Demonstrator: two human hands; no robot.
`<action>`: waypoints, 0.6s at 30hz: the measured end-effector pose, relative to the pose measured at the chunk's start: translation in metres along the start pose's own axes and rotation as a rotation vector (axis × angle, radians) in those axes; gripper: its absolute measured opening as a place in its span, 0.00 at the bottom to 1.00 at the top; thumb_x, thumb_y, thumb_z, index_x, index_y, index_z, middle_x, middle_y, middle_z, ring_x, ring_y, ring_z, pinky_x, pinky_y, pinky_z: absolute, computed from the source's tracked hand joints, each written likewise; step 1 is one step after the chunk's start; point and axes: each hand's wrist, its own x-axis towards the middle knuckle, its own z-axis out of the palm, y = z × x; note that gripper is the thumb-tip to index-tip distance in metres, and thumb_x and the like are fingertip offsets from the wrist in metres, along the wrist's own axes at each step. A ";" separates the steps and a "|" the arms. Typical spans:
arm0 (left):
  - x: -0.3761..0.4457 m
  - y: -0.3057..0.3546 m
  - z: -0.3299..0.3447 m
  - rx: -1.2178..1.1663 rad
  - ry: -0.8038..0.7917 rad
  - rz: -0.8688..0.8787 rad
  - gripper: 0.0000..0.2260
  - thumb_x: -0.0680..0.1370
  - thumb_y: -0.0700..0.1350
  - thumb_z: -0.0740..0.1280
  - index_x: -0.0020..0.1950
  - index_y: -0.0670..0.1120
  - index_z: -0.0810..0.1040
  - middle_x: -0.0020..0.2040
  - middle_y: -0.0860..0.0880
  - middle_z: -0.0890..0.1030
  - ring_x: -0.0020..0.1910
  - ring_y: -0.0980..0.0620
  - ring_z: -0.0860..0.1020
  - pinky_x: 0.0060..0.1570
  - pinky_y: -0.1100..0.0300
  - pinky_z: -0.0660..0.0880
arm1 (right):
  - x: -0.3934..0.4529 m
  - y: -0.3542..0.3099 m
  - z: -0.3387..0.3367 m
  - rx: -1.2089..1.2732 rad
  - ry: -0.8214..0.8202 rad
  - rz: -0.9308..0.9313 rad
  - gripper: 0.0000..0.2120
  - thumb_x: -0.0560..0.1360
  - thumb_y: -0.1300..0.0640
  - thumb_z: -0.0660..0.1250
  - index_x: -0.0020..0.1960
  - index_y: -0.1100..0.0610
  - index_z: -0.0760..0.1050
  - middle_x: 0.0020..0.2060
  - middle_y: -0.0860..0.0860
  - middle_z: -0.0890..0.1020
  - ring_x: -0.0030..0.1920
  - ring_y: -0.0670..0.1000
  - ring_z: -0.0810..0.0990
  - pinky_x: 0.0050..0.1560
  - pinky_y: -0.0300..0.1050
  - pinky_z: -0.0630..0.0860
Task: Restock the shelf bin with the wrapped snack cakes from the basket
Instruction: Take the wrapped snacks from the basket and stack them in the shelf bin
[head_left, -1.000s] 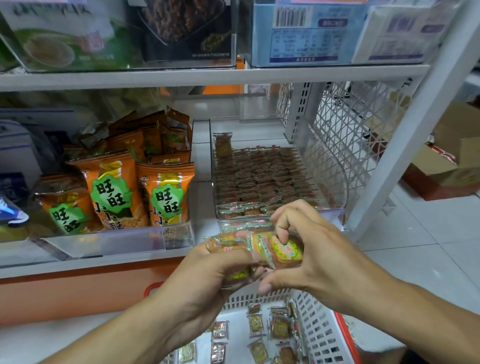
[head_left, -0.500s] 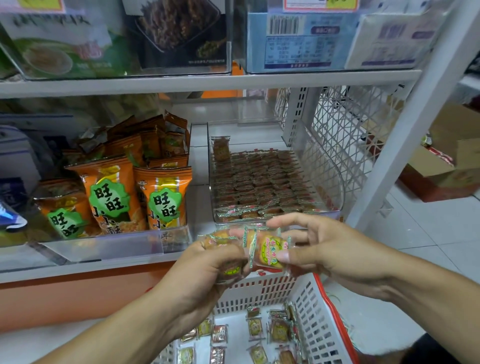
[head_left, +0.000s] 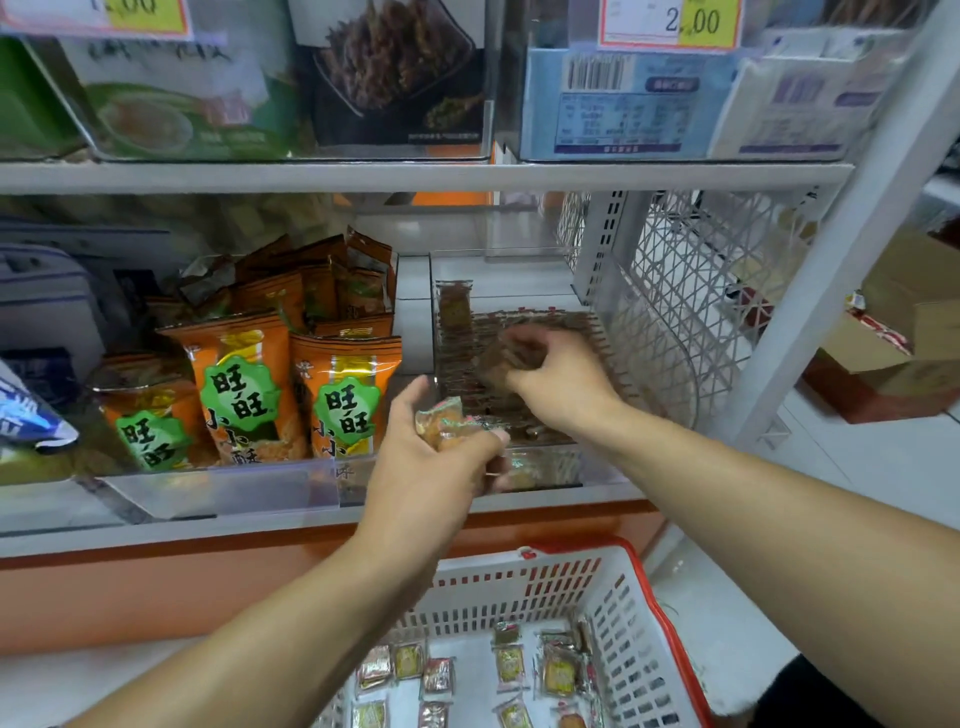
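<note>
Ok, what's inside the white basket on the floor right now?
Loose wrapped snack cakes lie scattered across the floor of the white basket, some yellow-labelled, some reddish. The left forearm covers the basket's left part and the frame edge cuts its near end, so a full count isn't possible.

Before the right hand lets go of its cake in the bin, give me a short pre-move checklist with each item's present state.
1. Right hand over the bin: ok, it is inside, above the rows of cakes.
2. Right hand holds a cake: ok, fingers curl round it, though it is blurred.
3. Room in the bin: ok, the back part is bare.
4. Left hand has spare cakes: ok, it grips a bundle at the bin's front.
5. Basket has cakes left: ok, several lie on its floor.
6. Cake aligned with the rows: cannot tell, motion blur.
</note>
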 end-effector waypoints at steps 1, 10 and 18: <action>0.003 0.002 0.000 -0.029 0.000 -0.015 0.35 0.76 0.36 0.75 0.74 0.61 0.63 0.54 0.41 0.84 0.41 0.47 0.86 0.45 0.54 0.84 | 0.015 0.001 0.009 -0.025 0.009 0.006 0.21 0.70 0.55 0.78 0.62 0.48 0.80 0.52 0.42 0.83 0.52 0.42 0.81 0.50 0.29 0.71; 0.019 0.007 0.007 -0.150 0.049 -0.128 0.31 0.76 0.32 0.74 0.72 0.55 0.67 0.50 0.42 0.83 0.32 0.53 0.84 0.36 0.57 0.82 | 0.098 -0.011 0.048 -0.219 0.061 -0.118 0.22 0.74 0.63 0.71 0.67 0.57 0.75 0.65 0.56 0.79 0.65 0.56 0.76 0.62 0.40 0.69; 0.018 0.008 0.004 -0.115 0.019 -0.137 0.31 0.75 0.32 0.75 0.70 0.55 0.68 0.48 0.44 0.84 0.31 0.53 0.84 0.38 0.54 0.84 | 0.105 -0.002 0.068 -0.097 0.170 0.049 0.23 0.77 0.59 0.69 0.71 0.57 0.72 0.65 0.56 0.79 0.65 0.57 0.77 0.57 0.35 0.67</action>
